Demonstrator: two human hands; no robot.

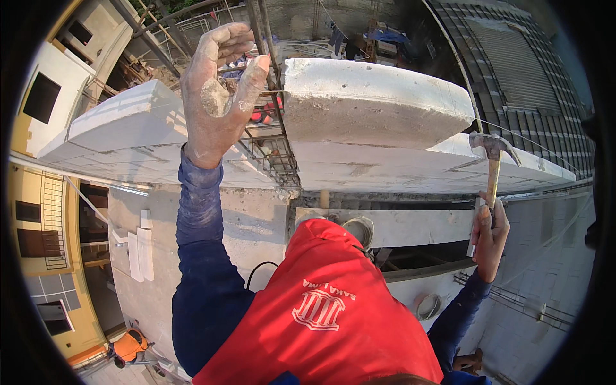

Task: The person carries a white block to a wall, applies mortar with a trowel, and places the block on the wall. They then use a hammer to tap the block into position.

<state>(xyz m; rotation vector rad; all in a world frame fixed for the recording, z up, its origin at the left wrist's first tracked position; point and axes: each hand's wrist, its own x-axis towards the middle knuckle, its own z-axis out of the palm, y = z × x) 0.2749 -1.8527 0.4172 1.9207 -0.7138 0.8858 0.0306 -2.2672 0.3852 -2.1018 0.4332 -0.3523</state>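
Note:
My left hand (221,96), dusted with pale powder, is raised beside the left end of a large white block (378,106). Its fingers are bent, the thumb stands apart, and nothing is in it. The block lies on top of a white block wall (359,163). At the right, my right hand (491,237) grips a claw hammer (493,160) by its wooden handle, head up, near the wall's right part. A thin pale strip (476,224) shows along that hand; whether the hand holds it too, I cannot tell.
An upright rebar cage (279,147) stands in a gap between two wall sections. A taut string (526,136) runs along the right wall. White block pieces (141,250) and round buckets (359,231) lie below. A person in orange (128,346) is at lower left.

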